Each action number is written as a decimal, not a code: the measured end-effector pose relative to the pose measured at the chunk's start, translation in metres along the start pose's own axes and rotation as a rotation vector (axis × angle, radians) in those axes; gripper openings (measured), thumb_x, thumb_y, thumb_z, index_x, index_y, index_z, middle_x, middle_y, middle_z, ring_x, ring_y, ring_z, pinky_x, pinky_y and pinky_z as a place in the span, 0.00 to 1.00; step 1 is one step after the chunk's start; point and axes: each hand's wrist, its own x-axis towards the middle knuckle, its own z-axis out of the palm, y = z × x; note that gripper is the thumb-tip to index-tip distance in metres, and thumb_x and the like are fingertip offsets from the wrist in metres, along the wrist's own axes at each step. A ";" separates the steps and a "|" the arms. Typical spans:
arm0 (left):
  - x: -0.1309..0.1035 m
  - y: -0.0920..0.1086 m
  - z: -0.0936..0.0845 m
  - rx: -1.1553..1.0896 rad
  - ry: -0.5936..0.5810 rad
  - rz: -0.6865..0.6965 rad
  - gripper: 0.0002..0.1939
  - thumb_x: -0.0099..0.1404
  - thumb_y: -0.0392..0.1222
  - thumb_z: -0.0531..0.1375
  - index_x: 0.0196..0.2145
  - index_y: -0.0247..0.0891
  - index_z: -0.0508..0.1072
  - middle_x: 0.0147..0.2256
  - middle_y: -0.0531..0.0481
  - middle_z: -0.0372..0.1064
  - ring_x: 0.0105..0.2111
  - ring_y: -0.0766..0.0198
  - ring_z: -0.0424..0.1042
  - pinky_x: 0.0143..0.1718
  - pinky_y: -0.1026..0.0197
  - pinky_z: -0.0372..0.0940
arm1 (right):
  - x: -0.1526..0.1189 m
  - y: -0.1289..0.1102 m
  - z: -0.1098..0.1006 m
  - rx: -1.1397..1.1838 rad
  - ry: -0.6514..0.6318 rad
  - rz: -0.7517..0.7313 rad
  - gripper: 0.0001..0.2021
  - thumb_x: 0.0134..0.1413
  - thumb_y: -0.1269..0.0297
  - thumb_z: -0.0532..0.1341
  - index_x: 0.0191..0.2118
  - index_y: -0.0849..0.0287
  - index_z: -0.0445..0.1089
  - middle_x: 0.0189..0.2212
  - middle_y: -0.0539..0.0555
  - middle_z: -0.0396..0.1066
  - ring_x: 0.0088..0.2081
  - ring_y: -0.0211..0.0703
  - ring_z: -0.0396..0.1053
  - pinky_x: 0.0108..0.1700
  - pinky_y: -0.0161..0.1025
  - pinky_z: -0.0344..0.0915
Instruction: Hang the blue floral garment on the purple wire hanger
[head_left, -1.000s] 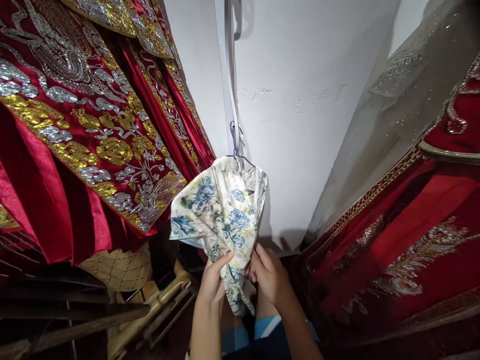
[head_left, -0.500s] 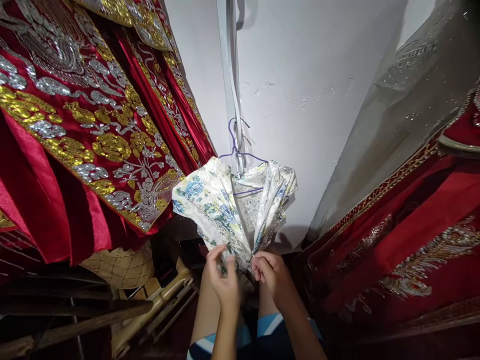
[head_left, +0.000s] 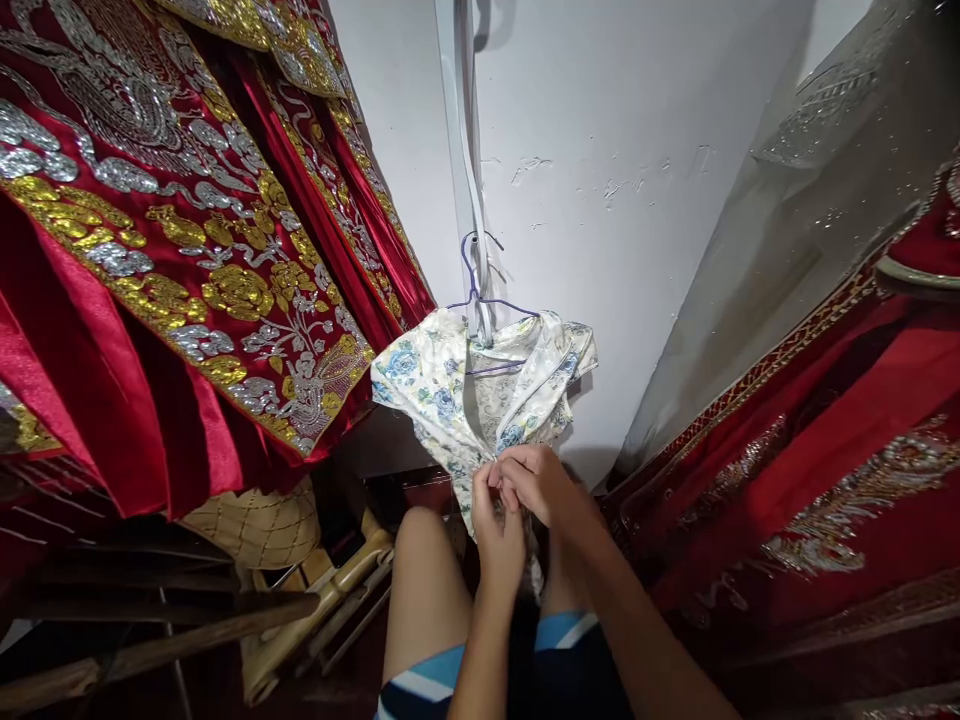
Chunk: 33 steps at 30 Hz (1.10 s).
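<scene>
A white short-sleeved garment with a blue and yellow floral print [head_left: 427, 385] hangs in front of me on a purple wire hanger [head_left: 471, 268]. Its front edges part in a V at the neck and come together lower down, at my hands. My left hand [head_left: 496, 515] is closed on the fabric there, its fingertips against those of the other hand. From the right, my right hand [head_left: 529, 478] pinches the front edge at the foot of the V. Whatever small part lies between the fingertips is hidden.
Red cloth with gold and silver sequins [head_left: 240, 290] hangs at the left. Another red embroidered garment [head_left: 810, 480], partly under clear plastic [head_left: 720, 260], hangs at the right. A bamboo frame [head_left: 322, 595] stands low left. Behind the hanger is a white wall [head_left: 600, 120] with a strap.
My left hand has moved right and up to meet my right hand. Both now close on the front edge, higher than before. The garment's left side has swung inward.
</scene>
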 end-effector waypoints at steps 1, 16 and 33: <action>0.004 0.001 -0.001 0.035 -0.003 0.027 0.04 0.68 0.40 0.56 0.40 0.40 0.69 0.36 0.50 0.68 0.38 0.60 0.67 0.40 0.63 0.61 | -0.002 0.000 0.002 0.014 0.000 -0.008 0.11 0.50 0.68 0.55 0.20 0.57 0.69 0.11 0.46 0.62 0.17 0.36 0.58 0.23 0.34 0.53; 0.010 -0.040 -0.020 0.207 -0.206 0.015 0.12 0.69 0.47 0.58 0.30 0.39 0.71 0.27 0.50 0.66 0.29 0.60 0.66 0.35 0.61 0.59 | 0.090 -0.088 -0.027 0.145 0.215 -0.368 0.10 0.53 0.69 0.55 0.24 0.62 0.71 0.12 0.45 0.63 0.15 0.29 0.54 0.20 0.30 0.47; 0.180 0.129 -0.035 0.358 0.187 0.733 0.07 0.71 0.39 0.59 0.40 0.33 0.74 0.36 0.50 0.72 0.35 0.67 0.70 0.40 0.63 0.64 | 0.097 0.007 -0.024 -0.036 0.280 -0.309 0.10 0.49 0.66 0.56 0.20 0.58 0.64 0.15 0.44 0.53 0.19 0.32 0.49 0.22 0.34 0.43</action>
